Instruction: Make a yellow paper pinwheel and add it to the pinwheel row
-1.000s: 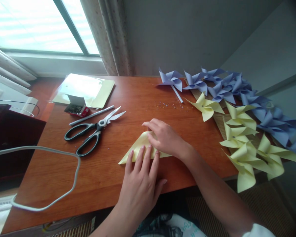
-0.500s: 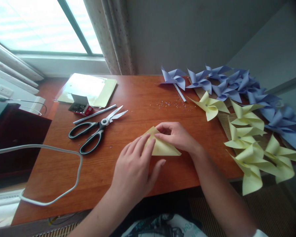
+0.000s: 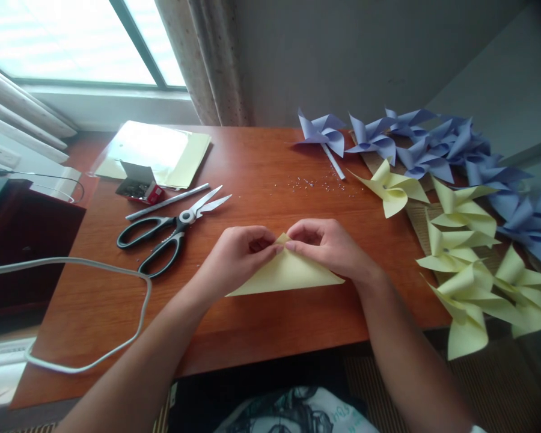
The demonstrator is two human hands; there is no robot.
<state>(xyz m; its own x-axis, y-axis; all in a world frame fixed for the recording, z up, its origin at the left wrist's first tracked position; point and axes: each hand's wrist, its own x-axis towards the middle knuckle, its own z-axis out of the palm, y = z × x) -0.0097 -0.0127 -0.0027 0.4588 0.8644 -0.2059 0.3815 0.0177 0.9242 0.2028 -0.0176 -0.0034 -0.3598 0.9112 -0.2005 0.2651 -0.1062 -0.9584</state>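
Yellow paper triangle (image 3: 288, 273) on wooden table (image 3: 261, 180), left hand (image 3: 234, 255) and right hand (image 3: 329, 246) pinching its top corner

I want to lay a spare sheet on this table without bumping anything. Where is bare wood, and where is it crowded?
Bare wood lies between the scissors and the purple pinwheels, and along the near edge between the white cable and the folded yellow paper. The right end is crowded with yellow pinwheels.

The contents of the small open box (image 3: 139, 188) are too small to tell.
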